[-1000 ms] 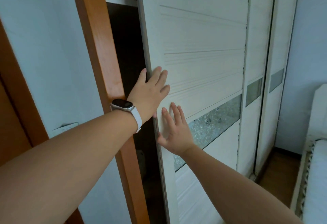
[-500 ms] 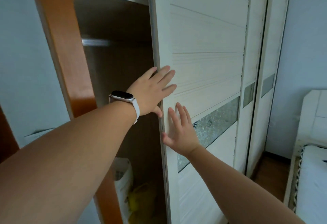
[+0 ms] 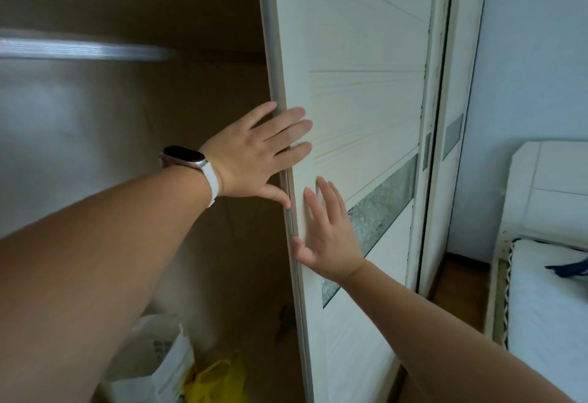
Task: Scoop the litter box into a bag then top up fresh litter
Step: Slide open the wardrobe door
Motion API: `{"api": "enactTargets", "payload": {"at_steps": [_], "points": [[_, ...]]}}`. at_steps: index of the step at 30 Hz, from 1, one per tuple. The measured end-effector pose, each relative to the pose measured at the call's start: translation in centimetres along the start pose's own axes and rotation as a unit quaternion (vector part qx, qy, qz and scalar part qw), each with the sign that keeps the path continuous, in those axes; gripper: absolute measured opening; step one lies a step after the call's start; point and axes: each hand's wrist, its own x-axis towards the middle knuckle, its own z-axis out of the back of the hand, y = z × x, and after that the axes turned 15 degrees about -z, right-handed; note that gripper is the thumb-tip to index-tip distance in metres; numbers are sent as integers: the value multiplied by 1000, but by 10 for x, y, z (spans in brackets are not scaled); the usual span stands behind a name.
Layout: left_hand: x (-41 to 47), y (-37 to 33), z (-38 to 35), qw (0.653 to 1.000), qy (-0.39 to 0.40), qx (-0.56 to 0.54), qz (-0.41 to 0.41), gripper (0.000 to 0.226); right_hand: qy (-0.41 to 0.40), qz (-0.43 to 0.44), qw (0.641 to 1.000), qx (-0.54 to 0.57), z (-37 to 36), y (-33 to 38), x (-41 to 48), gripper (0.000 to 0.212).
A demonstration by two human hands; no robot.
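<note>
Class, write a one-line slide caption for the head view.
Left hand and right hand press the sliding door; white bag, yellow bag inside.

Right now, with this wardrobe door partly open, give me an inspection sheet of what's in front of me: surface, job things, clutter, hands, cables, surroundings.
Surface: white sliding door with a frosted glass strip; the wardrobe is open to its left.
Job's things: no litter box or scoop seen; a white sack and a yellow bag on the wardrobe floor, contents cannot be told.
Clutter: a small dark thing low by the door, too blurred to name.
Hands: left hand, wearing a watch, flat on the door's edge; right hand flat on the door face below it; both hold nothing.
Cables: nothing seen.
Surroundings: hanging rail inside; bed at right.
</note>
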Motion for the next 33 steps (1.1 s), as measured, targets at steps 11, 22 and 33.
{"api": "enactTargets", "payload": {"at_steps": [11,22,33], "points": [[81,3,-82,991,-129,-19,-22,86,2,-27,1000,1,-9,-88,26,74],[144,-9,-130,985,-162,-63,1,80,-7,-32,999,1,-18,-158,45,74],[172,-20,-158,968,-202,-113,97,105,53,-92,994,-26,-9,-174,46,74]]}}
